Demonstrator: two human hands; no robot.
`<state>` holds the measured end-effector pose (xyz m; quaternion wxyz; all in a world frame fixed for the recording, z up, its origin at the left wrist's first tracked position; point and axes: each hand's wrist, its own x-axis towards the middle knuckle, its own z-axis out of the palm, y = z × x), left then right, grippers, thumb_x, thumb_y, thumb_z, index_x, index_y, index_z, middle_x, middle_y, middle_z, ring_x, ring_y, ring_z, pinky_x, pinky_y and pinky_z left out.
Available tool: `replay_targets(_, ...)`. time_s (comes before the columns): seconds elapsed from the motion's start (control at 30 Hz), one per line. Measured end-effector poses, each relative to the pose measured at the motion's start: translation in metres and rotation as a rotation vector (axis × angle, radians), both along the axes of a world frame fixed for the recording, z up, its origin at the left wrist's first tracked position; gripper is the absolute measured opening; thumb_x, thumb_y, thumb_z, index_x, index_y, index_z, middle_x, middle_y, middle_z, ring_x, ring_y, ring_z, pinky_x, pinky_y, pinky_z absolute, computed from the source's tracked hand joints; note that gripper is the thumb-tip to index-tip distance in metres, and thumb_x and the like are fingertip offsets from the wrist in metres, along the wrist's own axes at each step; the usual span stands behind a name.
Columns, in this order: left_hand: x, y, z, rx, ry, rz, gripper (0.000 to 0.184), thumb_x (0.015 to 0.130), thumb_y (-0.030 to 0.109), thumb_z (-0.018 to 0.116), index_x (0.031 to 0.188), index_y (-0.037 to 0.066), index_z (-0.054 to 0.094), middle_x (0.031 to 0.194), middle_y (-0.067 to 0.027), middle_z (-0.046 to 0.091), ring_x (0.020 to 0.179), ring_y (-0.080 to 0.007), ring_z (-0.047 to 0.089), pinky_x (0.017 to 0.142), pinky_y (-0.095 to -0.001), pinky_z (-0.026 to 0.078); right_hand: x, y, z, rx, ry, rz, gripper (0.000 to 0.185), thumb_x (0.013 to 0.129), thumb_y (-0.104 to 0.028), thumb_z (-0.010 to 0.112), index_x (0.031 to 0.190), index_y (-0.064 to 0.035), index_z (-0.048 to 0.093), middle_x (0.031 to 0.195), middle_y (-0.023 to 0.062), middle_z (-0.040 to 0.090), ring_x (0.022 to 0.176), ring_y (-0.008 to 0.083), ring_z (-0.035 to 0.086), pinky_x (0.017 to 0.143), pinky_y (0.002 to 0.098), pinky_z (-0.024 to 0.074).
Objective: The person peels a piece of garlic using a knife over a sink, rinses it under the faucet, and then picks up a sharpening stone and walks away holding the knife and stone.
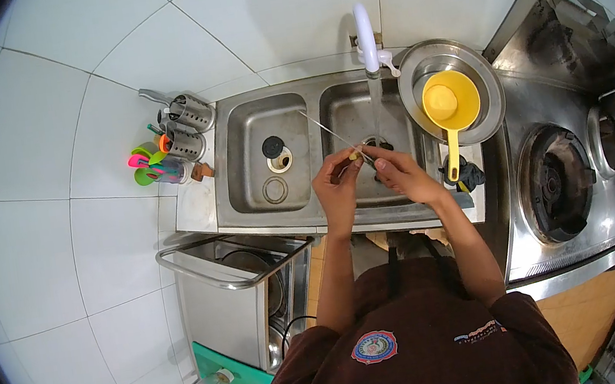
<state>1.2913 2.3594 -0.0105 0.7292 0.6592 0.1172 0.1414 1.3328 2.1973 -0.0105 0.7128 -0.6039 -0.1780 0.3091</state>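
Centre frame, your right hand (402, 178) grips a knife (325, 127) while your left hand (336, 179) pinches a yellow piece (354, 156)!

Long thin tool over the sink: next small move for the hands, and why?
I'd probably shift the left hand slightly away from the long thin tool. The right hand appears to hold its near end, and the left seems to pinch a small yellowish piece right beside it. Whether the tool has a sharp edge I can't tell, so some clearance looks prudent.

Two hands (337, 178), two sink basins (246, 142), one dipper (465, 100)
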Motion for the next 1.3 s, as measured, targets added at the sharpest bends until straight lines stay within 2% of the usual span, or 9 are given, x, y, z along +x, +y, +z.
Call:
replay_targets(0.17,0.001,-0.004,-0.005,0.022,-0.066,0.061,0.021,0.086,-0.008,0.067,0.106,-0.003,0.068,0.102,-0.008,0.069,0.094,-0.0147,0.067,0.085,-0.0257,0.053,-0.001,0.003,-0.016,0.033,0.069,-0.062,0.055,0.105,-0.039,0.044,0.15,-0.0074,0.038,0.064,-0.0074,0.033,0.054,0.003,0.029,0.046,0.0197,0.0257)
replay_targets(0.37,-0.002,-0.004,-0.003,0.322,-0.143,0.091,0.02,0.087,-0.009,0.065,0.106,-0.003,0.068,0.1,-0.0079,0.069,0.091,-0.0128,0.066,0.082,-0.025,0.053,-0.002,0.003,0.001,0.1,0.127,0.003,0.053,0.105,-0.039,0.043,0.149,-0.0092,0.039,0.063,-0.0074,0.032,0.053,0.0038,0.028,0.047,0.0209,0.0253)
replay_targets(0.6,0.0,-0.007,-0.005,0.312,-0.147,0.136,0.022,0.084,-0.012,0.065,0.103,-0.003,0.069,0.097,-0.01,0.069,0.089,-0.0146,0.068,0.079,-0.0257,0.055,-0.002,0.004,-0.004,0.034,0.156,-0.057,0.056,0.105,-0.043,0.041,0.149,-0.0089,0.038,0.062,-0.0058,0.034,0.052,0.0033,0.028,0.044,0.0194,0.0236)
replay_targets(0.8,0.0,-0.006,-0.001,0.452,-0.172,0.153,0.022,0.085,-0.008,0.067,0.106,0.0,0.069,0.098,-0.0083,0.068,0.089,-0.0126,0.066,0.078,-0.0242,0.052,-0.006,0.01,0.001,-0.026,0.093,-0.167,0.049,0.105,-0.046,0.038,0.125,-0.0057,0.056,0.063,-0.0052,0.037,0.052,0.0033,0.028,0.046,0.0199,0.0243)
replay_targets(0.9,-0.001,-0.006,0.001,0.476,-0.188,0.175,0.022,0.086,-0.007,0.067,0.107,0.0,0.069,0.098,-0.0081,0.068,0.088,-0.0127,0.066,0.076,-0.0241,0.053,0.003,0.009,-0.029,-0.056,0.117,-0.302,0.05,0.105,-0.043,0.041,0.14,-0.008,0.052,0.064,-0.0071,0.035,0.056,0.0038,0.031,0.049,0.0217,0.0264)
replay_targets(1.0,-0.001,-0.006,0.001,0.405,-0.174,0.18,0.022,0.086,-0.007,0.067,0.106,0.0,0.069,0.099,-0.0082,0.069,0.088,-0.0128,0.066,0.075,-0.0243,0.053,0.006,-0.004,-0.014,-0.02,0.051,-0.2,0.049,0.105,-0.041,0.041,0.139,-0.0075,0.053,0.064,-0.0077,0.034,0.056,0.0035,0.032,0.05,0.0216,0.0272)
replay_targets(1.1,0.0,-0.012,0.001,0.354,-0.146,0.159,0.021,0.086,-0.006,0.067,0.106,0.0,0.069,0.1,-0.0088,0.069,0.089,-0.0133,0.066,0.077,-0.0252,0.054,-0.001,0.004,-0.011,0.098,0.193,-0.183,0.049,0.105,-0.04,0.042,0.14,-0.0073,0.053,0.064,-0.0084,0.032,0.056,0.0031,0.031,0.05,0.0215,0.0272)
replay_targets(1.2,0.001,-0.013,0.001,0.359,-0.157,0.149,0.021,0.087,-0.006,0.067,0.107,-0.001,0.068,0.102,-0.0095,0.069,0.092,-0.0138,0.066,0.08,-0.0259,0.054,0.0,0.006,0.0,0.036,0.047,-0.11,0.052,0.104,-0.044,0.043,0.144,-0.0107,0.048,0.064,-0.008,0.034,0.057,0.0033,0.03,0.048,0.0204,0.0247)
replay_targets(1.3,0.0,-0.01,-0.002,0.304,-0.152,0.134,0.021,0.088,-0.005,0.067,0.108,-0.002,0.067,0.104,-0.0097,0.069,0.094,-0.014,0.066,0.083,-0.0261,0.054,0.009,0.002,-0.012,0.026,0.024,-0.148,0.055,0.104,-0.045,0.044,0.148,-0.0115,0.044,0.065,-0.0081,0.033,0.057,0.0033,0.03,0.049,0.0203,0.0247)
